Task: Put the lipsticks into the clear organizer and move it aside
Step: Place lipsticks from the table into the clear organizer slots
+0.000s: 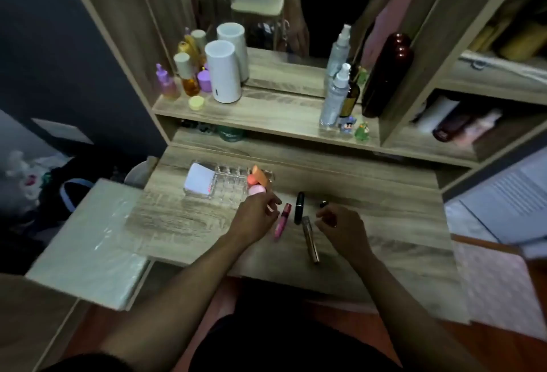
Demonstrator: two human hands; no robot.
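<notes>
The clear organizer [229,185] sits on the wooden vanity top, holding a white square compact [199,181], an orange sponge [260,175] and a pink round item [257,190]. Three lipsticks lie in front of it: a pink tube [281,221], a black one [299,207] and a gold-brown tube [310,238]. A small dark item [323,204] peeks out beyond my right hand. My left hand [256,217] hovers just left of the pink tube with fingers loosely curled and nothing in them. My right hand [340,225] hovers right of the gold-brown tube, fingers bent, holding nothing I can see.
A raised shelf [266,114] behind carries bottles, a white cylinder [222,71], spray bottles [334,99] and a dark red bottle [387,75] before a mirror. A pale board [88,241] juts out at the left. Side shelves stand at the right.
</notes>
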